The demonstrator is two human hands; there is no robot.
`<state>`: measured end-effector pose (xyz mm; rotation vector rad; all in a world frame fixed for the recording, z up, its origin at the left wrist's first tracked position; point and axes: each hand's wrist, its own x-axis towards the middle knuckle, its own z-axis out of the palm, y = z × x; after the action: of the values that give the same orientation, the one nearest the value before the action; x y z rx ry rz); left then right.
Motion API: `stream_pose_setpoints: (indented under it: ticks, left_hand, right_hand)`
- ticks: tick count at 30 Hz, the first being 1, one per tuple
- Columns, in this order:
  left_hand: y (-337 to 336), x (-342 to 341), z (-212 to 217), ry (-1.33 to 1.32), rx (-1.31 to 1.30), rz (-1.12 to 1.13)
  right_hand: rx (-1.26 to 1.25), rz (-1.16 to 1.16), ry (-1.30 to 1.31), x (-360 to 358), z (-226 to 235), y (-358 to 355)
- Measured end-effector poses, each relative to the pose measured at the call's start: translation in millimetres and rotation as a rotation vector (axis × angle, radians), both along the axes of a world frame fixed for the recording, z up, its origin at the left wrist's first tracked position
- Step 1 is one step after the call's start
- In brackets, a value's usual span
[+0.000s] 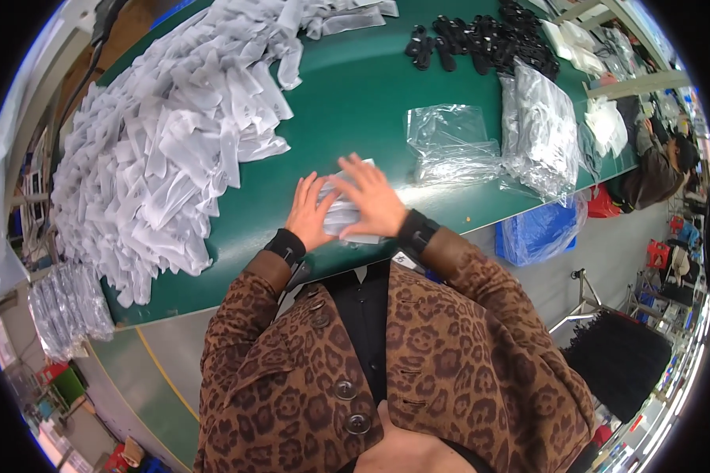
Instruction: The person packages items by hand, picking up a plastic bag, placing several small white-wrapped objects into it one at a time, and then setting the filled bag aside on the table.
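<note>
Loosely, left hand (311, 213) and right hand (369, 197) (splayed, unclenched) arch over white packets (341, 214).

Packets (340, 217) (beneath right hand (371, 199)) partly hidden.

Green table (355, 94), whitish packets (341, 214), black wristbands (286, 246); jacket (268, 370) — brown, leopard-print

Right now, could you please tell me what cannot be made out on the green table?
- Head view: how many white packets lie under the left hand and right hand, which partly cover them.
- Head view: the lower layers of the large white pile, hidden by its upper layers.
- Head view: the far end of the black items, cut off by the upper edge.
</note>
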<state>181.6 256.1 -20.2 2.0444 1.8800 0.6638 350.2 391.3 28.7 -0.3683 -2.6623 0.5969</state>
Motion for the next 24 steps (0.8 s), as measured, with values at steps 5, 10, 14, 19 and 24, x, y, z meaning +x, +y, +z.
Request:
stream_pose_setpoints:
  ticks: [5,10,14,19,24]
  left_hand:
    - [-5,2,2,-0.144,0.044,0.041]
    - [-3,12,-13,-0.639,0.265,0.216]
    - [-3,13,-28,-0.477,0.118,0.413]
    - [3,11,-33,-0.432,0.184,0.421]
    - [11,23,-31,-0.623,0.146,0.334]
  right_hand:
    - [0.028,0.134,-0.368,0,-19,-13]
    - [-0.036,0.098,-0.229,1,-38,-18]
    - [-0.038,0.201,-0.156,-7,-37,-9]
    - [-0.024,0.256,-0.132,-13,-47,-2]
    - [-0.078,0.128,-0.107,17,-48,-17]
